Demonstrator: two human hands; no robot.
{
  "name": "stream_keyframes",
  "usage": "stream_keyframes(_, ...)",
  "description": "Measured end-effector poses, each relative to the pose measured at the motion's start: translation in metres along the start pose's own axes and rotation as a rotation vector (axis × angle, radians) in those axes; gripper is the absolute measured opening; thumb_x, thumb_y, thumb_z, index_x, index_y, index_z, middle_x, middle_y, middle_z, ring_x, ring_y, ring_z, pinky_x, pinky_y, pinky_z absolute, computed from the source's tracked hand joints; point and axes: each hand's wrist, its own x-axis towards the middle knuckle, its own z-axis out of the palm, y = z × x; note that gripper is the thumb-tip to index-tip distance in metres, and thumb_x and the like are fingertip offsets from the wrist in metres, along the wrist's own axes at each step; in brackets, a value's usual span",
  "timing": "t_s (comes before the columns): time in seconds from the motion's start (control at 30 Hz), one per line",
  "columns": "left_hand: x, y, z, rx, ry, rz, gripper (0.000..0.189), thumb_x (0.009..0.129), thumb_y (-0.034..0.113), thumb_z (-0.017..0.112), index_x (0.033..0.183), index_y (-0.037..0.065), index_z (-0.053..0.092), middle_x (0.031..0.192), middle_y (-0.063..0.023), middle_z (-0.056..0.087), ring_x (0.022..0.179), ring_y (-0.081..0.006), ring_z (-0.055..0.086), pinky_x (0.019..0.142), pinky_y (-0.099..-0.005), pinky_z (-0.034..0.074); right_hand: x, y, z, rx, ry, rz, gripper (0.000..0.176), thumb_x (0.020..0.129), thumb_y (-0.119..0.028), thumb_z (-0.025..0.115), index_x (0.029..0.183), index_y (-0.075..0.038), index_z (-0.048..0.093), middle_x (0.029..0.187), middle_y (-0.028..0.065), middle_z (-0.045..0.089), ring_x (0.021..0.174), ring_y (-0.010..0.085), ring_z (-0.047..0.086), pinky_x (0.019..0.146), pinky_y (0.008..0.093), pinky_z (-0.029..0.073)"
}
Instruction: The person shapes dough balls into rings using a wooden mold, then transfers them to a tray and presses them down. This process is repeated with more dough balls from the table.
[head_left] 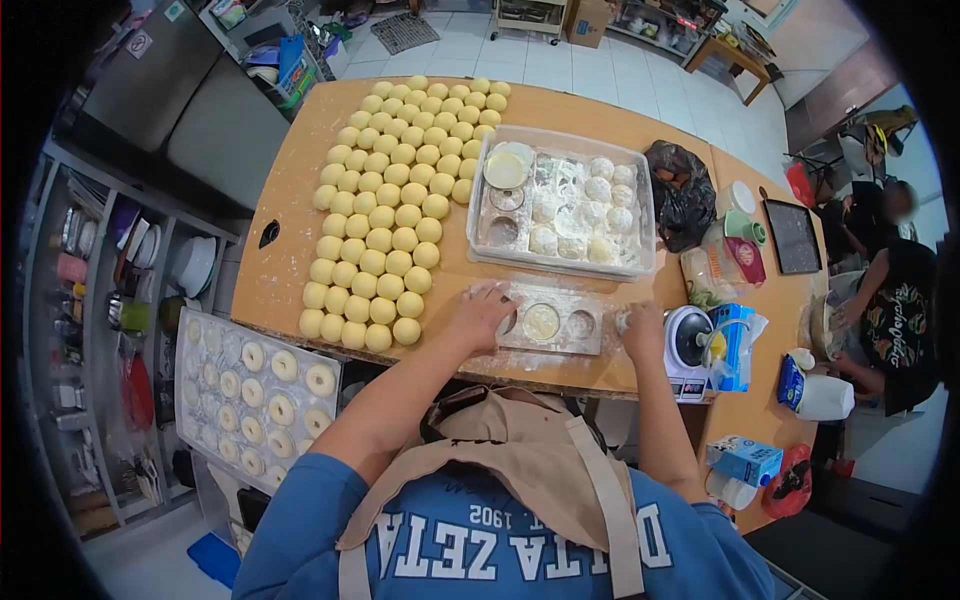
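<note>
In front of me lies a flour-dusted mould (589, 308) with round hollows in a row; pale, floury dough (542, 321) fills the middle one. My left hand (480, 320) grips the mould's left end, its fingers over the edge and partly covering the hollow there. Just off the mould's right end, my right hand (643, 328) is closed around a small whitish thing, mostly hidden by the fingers. Behind the mould stands a clear plastic container (560, 262) holding floured dough balls (600, 190) and a small bowl of pale powder (506, 168).
Rows of yellow dough balls (395, 225) cover the table's left part. A tray of dough rings (230, 384) sits lower left. At right are a kitchen scale (686, 388), a black plastic bag (682, 205), a blue carton (735, 345) and a dark tablet (793, 236). Another person (890, 310) works far right.
</note>
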Motion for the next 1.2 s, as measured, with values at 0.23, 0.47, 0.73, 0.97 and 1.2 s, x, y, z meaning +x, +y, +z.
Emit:
stream_keyframes(0.23,0.001,0.000,-0.002,0.008,0.004,0.002,0.107,0.058,0.035,0.087,0.147,0.028,0.028,0.153,-0.0086,0.026,0.141,-0.0296,0.025,0.110,-0.0531,0.028,-0.015,-0.094,0.011,0.166,-0.256,-0.290,0.036,0.083,-0.007,0.051,0.117,-0.006,0.059,0.092,0.0148,0.066,0.093,0.0297,0.059,0.082,0.0438,0.044)
stream_keyframes(0.47,0.001,-0.001,0.003,-0.022,0.071,0.006,0.099,0.058,0.027,0.086,0.144,0.028,0.035,0.150,-0.0077,0.031,0.140,-0.0281,0.028,0.108,-0.0563,0.030,-0.015,-0.115,-0.002,0.147,-0.270,-0.349,0.035,0.085,-0.007,0.050,0.120,-0.009,0.056,0.085,0.0138,0.065,0.086,0.0303,0.059,0.080,0.0442,0.044)
stream_keyframes(0.73,0.003,-0.004,0.006,-0.036,0.070,0.013,0.097,0.060,0.021,0.083,0.144,0.027,0.035,0.150,-0.0076,0.032,0.140,-0.0285,0.028,0.109,-0.0566,0.029,-0.009,-0.114,0.021,0.038,-0.320,-0.412,0.033,0.084,-0.009,0.050,0.117,-0.008,0.055,0.082,0.0098,0.068,0.094,0.0250,0.061,0.081,0.0403,0.042)
stream_keyframes(0.97,0.013,0.001,0.015,0.040,0.064,-0.003,0.098,0.058,0.026,0.085,0.143,0.024,0.035,0.149,-0.0124,0.031,0.140,-0.0315,0.026,0.108,-0.0640,0.024,-0.005,-0.118,0.034,-0.015,-0.320,-0.452,0.024,0.084,-0.010,0.050,0.108,-0.008,0.056,0.083,0.0149,0.067,0.093,0.0284,0.061,0.080,0.0429,0.043)
stream_keyframes(1.2,0.008,0.007,0.002,-0.111,-0.028,-0.027,0.098,0.055,0.033,0.086,0.138,0.018,0.036,0.147,-0.0153,0.030,0.138,-0.0353,0.026,0.106,-0.0699,0.018,0.022,-0.063,-0.017,0.485,-0.019,-0.141,0.028,0.090,-0.008,0.046,0.115,-0.007,0.057,0.098,0.0195,0.065,0.093,0.0347,0.061,0.084,0.0457,0.046)
